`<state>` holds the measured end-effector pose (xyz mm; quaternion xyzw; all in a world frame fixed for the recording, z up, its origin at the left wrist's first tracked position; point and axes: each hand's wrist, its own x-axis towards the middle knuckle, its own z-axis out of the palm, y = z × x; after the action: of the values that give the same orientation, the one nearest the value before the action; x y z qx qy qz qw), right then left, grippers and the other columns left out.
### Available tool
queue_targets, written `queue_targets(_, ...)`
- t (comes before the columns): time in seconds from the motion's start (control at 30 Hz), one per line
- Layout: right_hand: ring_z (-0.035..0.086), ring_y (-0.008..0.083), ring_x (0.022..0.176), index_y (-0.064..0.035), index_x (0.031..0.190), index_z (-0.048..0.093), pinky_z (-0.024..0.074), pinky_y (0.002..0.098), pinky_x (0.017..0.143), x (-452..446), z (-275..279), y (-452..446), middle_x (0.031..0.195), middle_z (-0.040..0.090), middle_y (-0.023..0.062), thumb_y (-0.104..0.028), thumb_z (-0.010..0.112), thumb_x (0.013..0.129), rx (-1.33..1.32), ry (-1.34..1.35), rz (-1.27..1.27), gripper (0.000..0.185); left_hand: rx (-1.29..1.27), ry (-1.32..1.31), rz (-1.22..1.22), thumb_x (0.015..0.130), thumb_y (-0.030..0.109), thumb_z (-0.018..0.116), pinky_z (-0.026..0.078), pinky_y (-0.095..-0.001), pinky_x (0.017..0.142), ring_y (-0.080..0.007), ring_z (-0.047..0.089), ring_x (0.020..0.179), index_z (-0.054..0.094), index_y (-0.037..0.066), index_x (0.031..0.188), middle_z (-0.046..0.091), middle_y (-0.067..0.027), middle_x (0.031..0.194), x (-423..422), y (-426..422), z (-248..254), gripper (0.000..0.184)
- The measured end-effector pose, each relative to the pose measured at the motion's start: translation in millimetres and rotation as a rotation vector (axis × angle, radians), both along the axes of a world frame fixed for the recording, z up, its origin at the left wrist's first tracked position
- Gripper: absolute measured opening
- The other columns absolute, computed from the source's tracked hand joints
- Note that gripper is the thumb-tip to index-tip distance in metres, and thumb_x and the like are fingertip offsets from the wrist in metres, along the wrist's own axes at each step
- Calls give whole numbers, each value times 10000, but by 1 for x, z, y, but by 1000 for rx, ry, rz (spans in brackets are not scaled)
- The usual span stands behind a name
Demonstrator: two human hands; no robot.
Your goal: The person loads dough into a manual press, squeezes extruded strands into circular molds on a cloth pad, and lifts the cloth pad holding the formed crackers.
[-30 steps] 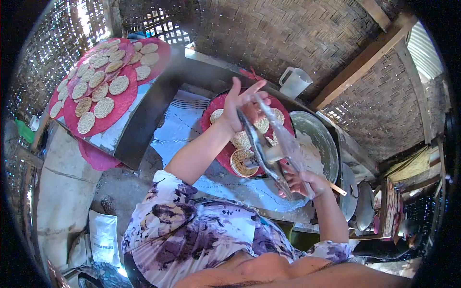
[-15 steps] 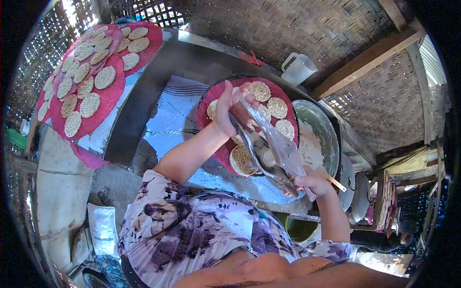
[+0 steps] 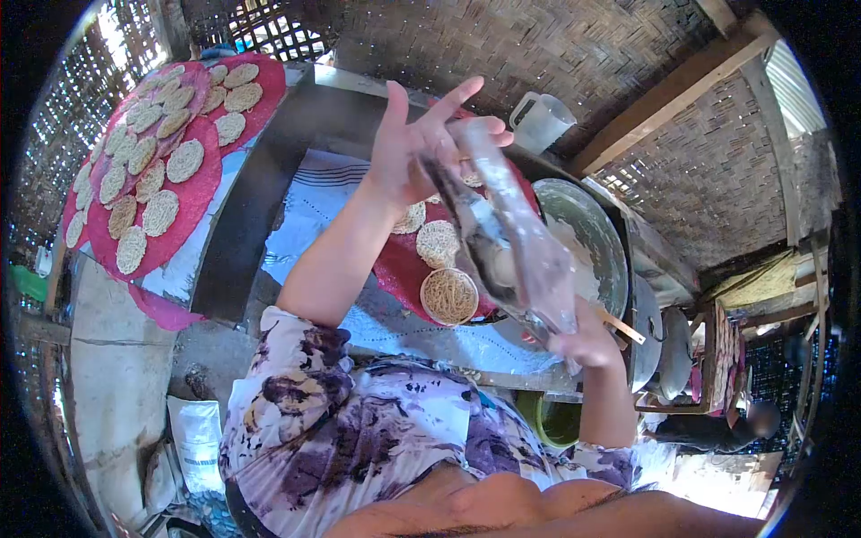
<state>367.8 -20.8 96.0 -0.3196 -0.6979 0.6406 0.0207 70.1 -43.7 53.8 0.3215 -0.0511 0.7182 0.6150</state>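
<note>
My right hand is closed around the lower end of a long clear plastic sheet, blurred by motion. The sheet has two flaps with a dark layer, and a small pale lump shows between them. My left hand is at the sheet's upper end, fingers spread and thumb raised; whether it bears on the sheet is unclear. Below the sheet lies a red round mat with several pale noodle discs. A ring-edged disc of noodles is at its near edge.
A large metal basin with white paste stands at the right, a flat wooden stick near its front. Behind is a plastic jug. More noodle discs lie on red mats at the left. A person is far right.
My left hand has moved up and its fingers have spread apart. The plastic sheet's upper end has risen and blurred, while my right hand keeps hold of the lower end.
</note>
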Motion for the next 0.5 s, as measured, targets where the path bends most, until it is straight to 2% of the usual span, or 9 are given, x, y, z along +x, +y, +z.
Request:
queue_targets(0.07,544,218,918,52,1127,467,417,346,831,20,0,-6,994,559,125,-324,779,458,-30,116,-75,829,-138,124,153,791,691,258,386,-441,888,-302,508,1036,250,92,1349,559,-177,1025,0,-10,2,819)
queue_targets(0.1,549,225,912,58,1127,461,427,350,818,31,-6,-12,1000,556,133,-314,782,434,-34,218,-138,849,-200,304,344,833,603,365,402,-375,875,-262,524,1003,318,78,1307,565,-154,1018,2,-13,-12,709)
queue_targets(0.17,555,254,901,71,1136,446,454,380,779,50,-16,-27,1015,548,153,-278,775,393,23,437,-260,885,-332,752,677,822,442,543,406,-345,845,-213,535,956,385,58,1247,575,-109,983,15,-38,-28,594)
queue_targets(0.23,536,289,947,70,1234,344,447,408,789,71,-20,-41,1113,497,166,-276,776,408,20,537,-428,995,-250,1114,969,732,303,675,403,-375,834,-224,548,892,411,43,1221,572,-73,943,26,-63,-57,614)
queue_targets(0.3,523,302,979,39,1312,243,452,409,767,108,-32,-40,1201,434,180,-301,791,429,58,597,-458,1094,-213,1503,1233,658,332,716,357,-397,883,-243,528,899,401,36,1232,566,-60,936,35,-85,-63,718)
queue_targets(0.33,562,301,883,-7,1318,275,486,391,703,132,-53,-28,1079,510,194,-445,775,500,139,600,-480,1055,-237,1558,1248,645,342,719,338,-407,898,-251,518,917,400,40,1235,565,-58,936,40,-92,-66,736)
queue_targets(0.4,556,276,790,4,1302,302,464,361,631,122,-44,-33,1009,520,197,-517,716,551,84,722,-547,1004,-280,1668,1281,620,363,726,300,-427,926,-266,498,952,398,46,1241,563,-55,937,50,-104,-70,771)
queue_targets(0.43,541,259,743,1,1249,358,442,342,605,127,-54,-25,983,526,160,-566,648,600,69,736,-639,910,-314,1726,1214,595,413,724,203,-508,975,-282,439,1050,369,52,1263,536,-79,1011,54,-107,-76,838)
queue_targets(0.5,542,259,825,-6,1257,351,454,348,658,137,-80,-3,1015,523,153,-432,633,664,-84,744,-669,783,-297,1823,1245,583,444,723,155,-567,975,-310,404,1087,334,54,1285,490,-98,1083,68,-109,-77,892)
